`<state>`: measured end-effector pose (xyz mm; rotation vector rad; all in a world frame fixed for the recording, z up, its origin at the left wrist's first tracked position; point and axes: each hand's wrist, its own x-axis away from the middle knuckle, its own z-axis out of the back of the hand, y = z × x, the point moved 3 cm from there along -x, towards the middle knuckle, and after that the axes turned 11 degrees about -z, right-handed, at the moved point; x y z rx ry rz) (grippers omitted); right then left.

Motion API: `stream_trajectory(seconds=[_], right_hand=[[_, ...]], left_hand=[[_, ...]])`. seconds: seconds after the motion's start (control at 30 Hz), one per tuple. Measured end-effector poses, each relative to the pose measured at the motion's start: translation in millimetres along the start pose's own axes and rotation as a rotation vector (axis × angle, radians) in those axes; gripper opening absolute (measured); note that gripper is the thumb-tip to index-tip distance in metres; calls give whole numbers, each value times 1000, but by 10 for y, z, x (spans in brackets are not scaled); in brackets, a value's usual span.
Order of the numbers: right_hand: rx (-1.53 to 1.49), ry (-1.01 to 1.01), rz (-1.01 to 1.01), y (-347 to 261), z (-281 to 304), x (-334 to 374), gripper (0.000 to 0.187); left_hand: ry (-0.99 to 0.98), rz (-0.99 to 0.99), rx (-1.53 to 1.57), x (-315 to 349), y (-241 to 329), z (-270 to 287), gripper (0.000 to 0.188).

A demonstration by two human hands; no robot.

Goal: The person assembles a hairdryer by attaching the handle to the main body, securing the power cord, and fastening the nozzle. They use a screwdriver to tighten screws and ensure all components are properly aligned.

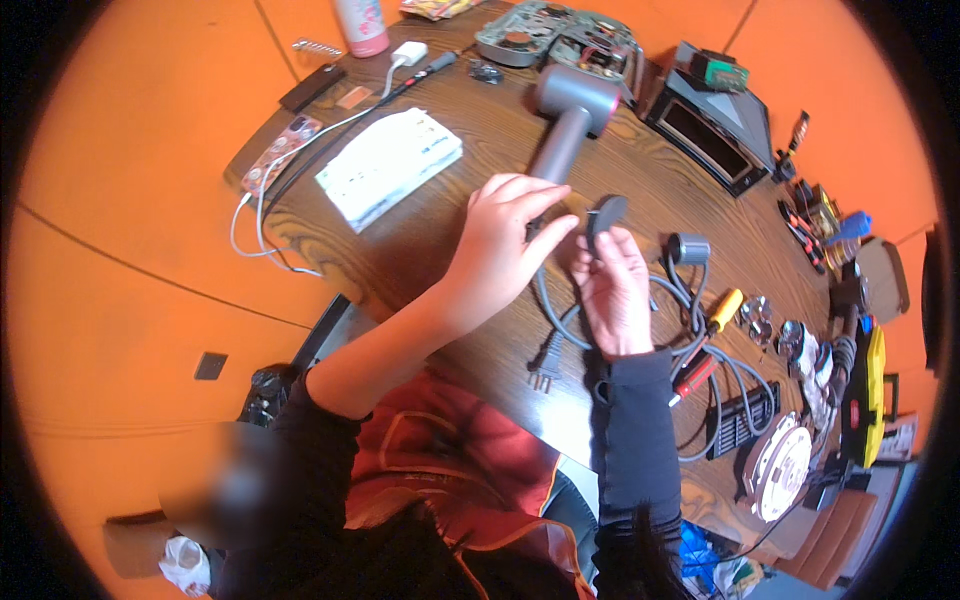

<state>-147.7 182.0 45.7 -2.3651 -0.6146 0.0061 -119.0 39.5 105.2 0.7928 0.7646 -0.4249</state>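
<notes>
My right hand [615,295] pinches a small dark grey round piece [608,212] between thumb and fingers, raised over the table. It looks like a cap or cover; its exact kind is unclear. Beside it on the left, my left hand [500,235] reaches toward the piece, its fingers stretched out and the thumb apart. A grey hair dryer [577,97] lies just beyond, and the lower end of its handle is hidden by my left hand. The dryer's grey cord loops below the hands to a two-prong plug [546,365]. A dark ribbed cylinder [688,248] rests to the right.
A yellow-handled screwdriver [726,310] and a red-handled tool [695,375] lie among the cord loops. A white paper pack [390,165] sits left. Opened electronics [520,35] and a dark box [705,130] stand at the back. A white round part [780,468] is at right.
</notes>
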Motion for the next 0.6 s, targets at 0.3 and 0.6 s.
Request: stream_trajectory(seconds=[0.3, 0.6], right_hand=[[680, 140, 446, 84, -271, 161, 21], [1014, 206, 694, 105, -426, 290, 23]], left_hand=[[99, 542, 712, 235, -102, -61, 21], [422, 700, 878, 505, -54, -79, 12]])
